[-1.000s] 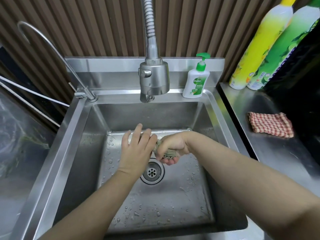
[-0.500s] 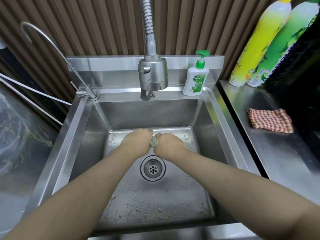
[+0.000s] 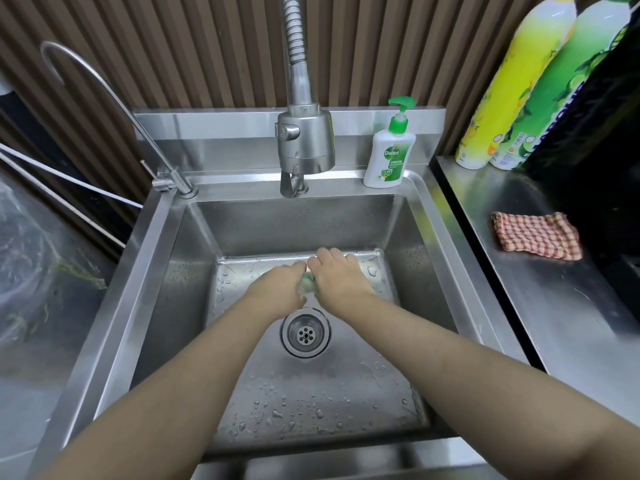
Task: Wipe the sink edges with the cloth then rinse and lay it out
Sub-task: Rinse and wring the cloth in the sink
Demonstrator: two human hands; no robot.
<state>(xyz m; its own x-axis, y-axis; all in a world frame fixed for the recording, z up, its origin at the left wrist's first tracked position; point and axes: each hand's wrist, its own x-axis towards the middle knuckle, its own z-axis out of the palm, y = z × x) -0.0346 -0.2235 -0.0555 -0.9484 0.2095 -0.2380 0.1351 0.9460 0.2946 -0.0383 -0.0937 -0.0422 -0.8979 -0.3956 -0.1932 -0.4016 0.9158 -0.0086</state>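
Observation:
Both my hands are low inside the steel sink (image 3: 162, 258), just beyond the drain (image 3: 305, 336). A small greenish cloth (image 3: 306, 284) is bunched between them, only a sliver showing. My left hand (image 3: 277, 289) grips its left end and my right hand (image 3: 337, 280) grips its right end, knuckles up, fists nearly touching. Most of the cloth is hidden inside the fists. The big pull-down tap (image 3: 304, 143) hangs above the basin's back; no water stream shows.
A thin curved tap (image 3: 173, 183) stands at the sink's back left and a soap pump bottle (image 3: 389, 154) at the back right. On the steel counter (image 3: 554, 323) to the right lies a red checked cloth (image 3: 536, 235), with two tall bottles (image 3: 512, 84) behind.
My left hand, open against the cloth a second ago, has closed on it. Both fists have moved toward the basin's back, past the drain, and stay pressed together.

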